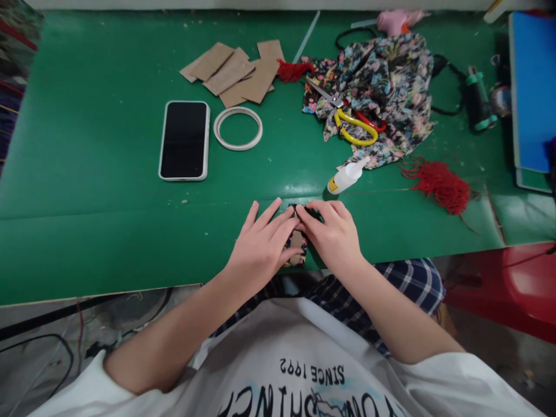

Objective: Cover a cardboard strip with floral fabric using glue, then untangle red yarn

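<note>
A small cardboard piece [297, 240] edged with dark floral fabric lies at the table's near edge, partly hidden under my hands. My left hand [263, 243] lies over its left side with fingers stretched and spread; the index finger and thumb press on it. From the right, my right hand [333, 231] has its thumb and fingertips closed together on the piece's upper edge, at the dark fabric. Just beyond my right hand is a white glue bottle [344, 178] with a yellow label, tilted on its side.
Floral cloth [386, 87] lies at the back right under yellow-and-red scissors [358, 127]. Red tassels [443, 186], a tape roll [238, 128], a phone [185, 141], cardboard pieces [260, 78] and a pink glue gun [397, 22] are on the green table [95, 139]. A red stool [512, 284] stands right.
</note>
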Motion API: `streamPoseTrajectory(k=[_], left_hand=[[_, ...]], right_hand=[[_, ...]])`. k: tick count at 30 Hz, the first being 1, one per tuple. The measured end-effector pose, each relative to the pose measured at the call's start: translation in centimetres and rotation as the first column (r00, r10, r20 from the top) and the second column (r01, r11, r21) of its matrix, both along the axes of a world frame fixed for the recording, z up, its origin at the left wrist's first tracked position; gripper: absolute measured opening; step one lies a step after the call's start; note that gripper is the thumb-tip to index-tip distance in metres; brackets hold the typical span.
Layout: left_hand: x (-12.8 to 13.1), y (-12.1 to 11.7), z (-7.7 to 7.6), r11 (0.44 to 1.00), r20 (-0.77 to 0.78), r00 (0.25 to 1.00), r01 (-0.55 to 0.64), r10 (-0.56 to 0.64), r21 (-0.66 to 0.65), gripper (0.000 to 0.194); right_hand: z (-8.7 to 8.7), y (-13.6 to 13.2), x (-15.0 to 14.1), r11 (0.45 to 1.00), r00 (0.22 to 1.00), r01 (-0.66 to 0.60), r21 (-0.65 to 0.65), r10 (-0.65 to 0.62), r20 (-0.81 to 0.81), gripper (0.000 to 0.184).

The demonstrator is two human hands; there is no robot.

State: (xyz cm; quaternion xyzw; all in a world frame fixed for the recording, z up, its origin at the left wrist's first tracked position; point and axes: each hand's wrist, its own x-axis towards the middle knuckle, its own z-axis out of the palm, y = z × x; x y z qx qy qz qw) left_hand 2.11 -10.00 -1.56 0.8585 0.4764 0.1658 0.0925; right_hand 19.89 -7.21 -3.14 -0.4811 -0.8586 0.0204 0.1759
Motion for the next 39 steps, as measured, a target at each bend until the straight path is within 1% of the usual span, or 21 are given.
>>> streamPoseTrajectory(k=[4, 7, 9, 12, 15, 19, 23, 27, 30, 34, 37, 39], left_hand=[[0.0, -0.1, 0.0, 1.0, 0.016, 1.0, -0.019, 0.019, 0.007, 0.044], [0.0, 0.0, -0.1, 1.0, 0.027, 0.999, -0.02, 0.02, 0.012, 0.046], [0.0, 0.0, -0.1, 1.0, 0.03, 0.999, -0.014, 0.014, 0.008, 0.045], [0.0, 0.0, -0.1, 1.0, 0.033, 0.999, -0.008, 0.007, 0.004, 0.044], [0.0, 0.0, -0.1, 1.0, 0.033, 0.999, -0.01, 0.01, 0.005, 0.044], [0.0, 0.0, 0.0, 1.0, 0.004, 1.0, -0.006, 0.006, 0.01, 0.046], [0.0, 0.3, 0.1, 0.999, -0.04, 0.999, 0.021, -0.019, 0.038, 0.047], [0.0, 0.6, 0.0, 0.997, -0.081, 0.996, 0.054, -0.049, 0.062, 0.048], [0.0, 0.6, 0.0, 0.998, -0.073, 0.997, 0.033, -0.029, 0.056, 0.05], [-0.1, 0.2, -0.1, 0.997, -0.013, 1.0, 0.006, -0.005, 0.082, 0.045], [-0.6, 0.0, 0.0, 0.996, 0.053, 0.997, -0.059, 0.055, 0.073, 0.043], [-0.9, 0.0, 0.0, 0.993, 0.069, 0.993, -0.099, 0.095, 0.06, 0.047]], right_hand=[[0.1, 0.0, 0.0, 1.0, 0.996, 0.009, -0.012, -0.01, -0.084, 0.03], [0.3, 0.2, -0.1, 0.998, 0.993, 0.015, -0.062, -0.023, -0.118, 0.037], [0.4, 0.2, -0.1, 0.997, 0.993, 0.018, -0.076, -0.027, -0.117, 0.04], [0.4, 0.2, -0.2, 0.997, 0.993, 0.022, -0.068, -0.03, -0.113, 0.032], [0.2, 0.1, -0.1, 0.998, 0.995, 0.017, -0.055, -0.023, -0.099, 0.03], [0.4, 0.2, -0.1, 1.0, 1.0, -0.004, -0.023, 0.003, -0.014, 0.03], [1.4, 0.3, -0.2, 0.998, 0.991, -0.056, -0.017, 0.057, 0.123, 0.03], [2.1, 0.3, -0.4, 0.994, 0.975, -0.104, -0.025, 0.107, 0.192, 0.032], [2.3, 0.3, -0.4, 0.994, 0.971, -0.105, -0.043, 0.112, 0.21, 0.033], [2.8, 0.4, -0.2, 0.991, 0.976, -0.087, -0.103, 0.106, 0.192, 0.035], [2.9, 0.2, 0.2, 0.985, 0.981, -0.094, -0.143, 0.117, 0.155, 0.037], [2.8, 0.0, 0.4, 0.984, 0.986, -0.105, -0.144, 0.122, 0.114, 0.038]])
